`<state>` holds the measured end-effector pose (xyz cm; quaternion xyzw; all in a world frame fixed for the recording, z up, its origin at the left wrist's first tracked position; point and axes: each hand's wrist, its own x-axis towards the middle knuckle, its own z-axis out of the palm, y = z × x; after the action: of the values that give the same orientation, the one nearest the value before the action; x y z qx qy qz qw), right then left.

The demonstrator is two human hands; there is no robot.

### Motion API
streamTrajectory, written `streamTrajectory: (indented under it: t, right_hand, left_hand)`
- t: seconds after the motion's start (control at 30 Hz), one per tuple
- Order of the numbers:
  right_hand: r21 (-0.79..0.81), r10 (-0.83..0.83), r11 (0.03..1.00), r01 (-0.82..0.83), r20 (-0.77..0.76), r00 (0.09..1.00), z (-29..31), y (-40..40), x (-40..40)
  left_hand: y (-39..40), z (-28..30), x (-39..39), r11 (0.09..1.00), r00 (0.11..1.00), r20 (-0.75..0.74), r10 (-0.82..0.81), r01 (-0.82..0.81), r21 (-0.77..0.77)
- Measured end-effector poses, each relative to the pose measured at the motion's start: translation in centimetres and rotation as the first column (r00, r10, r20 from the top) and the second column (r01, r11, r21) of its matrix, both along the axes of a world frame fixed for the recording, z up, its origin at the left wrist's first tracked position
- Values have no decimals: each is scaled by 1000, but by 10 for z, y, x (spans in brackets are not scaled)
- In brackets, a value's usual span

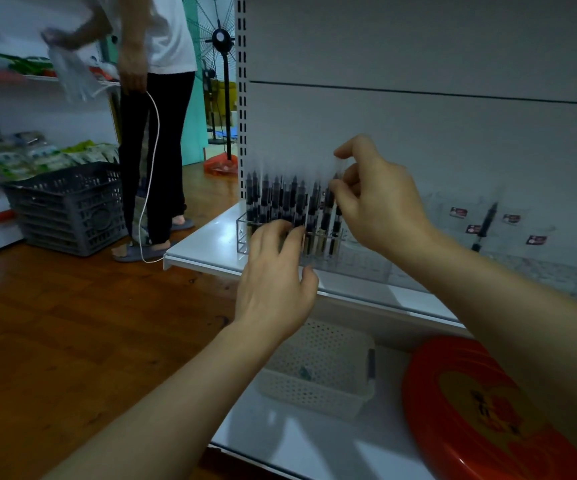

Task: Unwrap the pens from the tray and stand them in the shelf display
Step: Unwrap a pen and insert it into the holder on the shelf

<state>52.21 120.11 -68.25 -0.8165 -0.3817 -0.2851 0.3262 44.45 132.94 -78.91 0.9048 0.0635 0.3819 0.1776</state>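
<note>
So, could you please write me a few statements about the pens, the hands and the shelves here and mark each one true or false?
1. The right hand pinches a pen at the right end of the row. True.
2. The clear pen holder stands on the floor. False: it stands on the white shelf.
3. The left hand is at the front of the holder. True.
4. The red tray sits on the same shelf as the holder. False: it lies on the shelf below.
5. A white perforated basket sits left of the red tray. True.
</note>
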Motion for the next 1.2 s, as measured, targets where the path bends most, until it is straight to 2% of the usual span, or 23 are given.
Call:
streamTrajectory:
  t: [0.13,0.3,0.43,0.53,0.67,0.83,0.9,1.0,1.2]
  right_hand:
    - [-115,37,993,-30,67,997,-5,6,-2]
    - [-70,29,997,-26,31,999,-10,3,-1]
    - [-78,15,997,-12,34,999,-16,-8,-5]
    - [-7,31,1000,-30,72,997,-25,-21,-14]
    - [102,24,994,-37,123,992,-52,-44,-37]
    - [169,30,985,-36,36,999,-113,-74,-65]
    - [145,24,989,-25,5,1000,-142,-87,-75]
    - [78,10,997,-2,-112,994,-187,-107,-83]
    - [-180,2,981,-74,-372,928,-269,-144,-99]
  left_hand:
    - [0,1,-1,1000,1000,-14,-4,4,-5]
    - [1,2,-2,1000,1000,-26,-15,15,-1]
    - [-1,2,-1,999,999,34,-24,25,-43]
    - [-8,3,-7,995,993,110,-40,50,-89]
    - [-26,-1,-23,962,965,206,-164,203,-183]
    - [-54,-30,-47,897,936,221,-273,330,-293]
    - [-65,-50,-54,886,931,164,-326,361,-290]
    - [-78,-87,-62,866,912,-18,-410,383,-320]
    - [-91,-166,-83,865,802,-362,-475,351,-359]
